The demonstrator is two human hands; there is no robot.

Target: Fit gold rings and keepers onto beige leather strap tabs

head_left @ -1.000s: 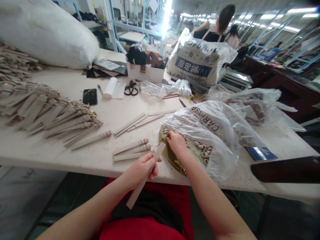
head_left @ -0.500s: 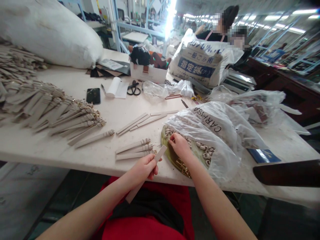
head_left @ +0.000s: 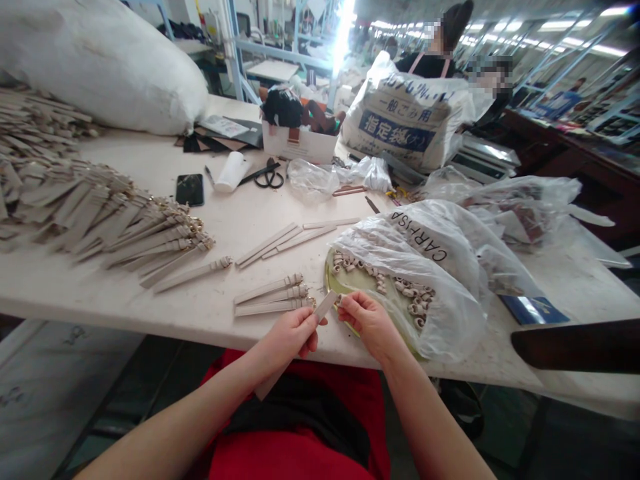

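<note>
My left hand [head_left: 295, 333] is closed round a flat beige strap [head_left: 327, 305], whose upper end points up and right. Between the fingertips of my right hand [head_left: 370, 323] is a small beige strap loop [head_left: 339, 300], right at that end of the strap; whether the strap is inside the loop I cannot tell. Under and behind my right hand lies a green tray [head_left: 327, 277] with many more beige loops [head_left: 420, 308] on it. To the left of it, several straps with loops and gold-coloured metal ends [head_left: 270, 308] lie side by side.
A clear plastic bag [head_left: 450, 273] partly covers the tray. Loose plain straps [head_left: 270, 245] lie behind. A large heap of straps [head_left: 115, 213] fills the left. Scissors [head_left: 270, 177], a phone [head_left: 190, 190] and a blue card [head_left: 533, 310] lie about. Other people are in the background.
My right hand has come from the tray toward me, bringing a loop to the strap's end. My left hand still holds the strap in nearly the same place.
</note>
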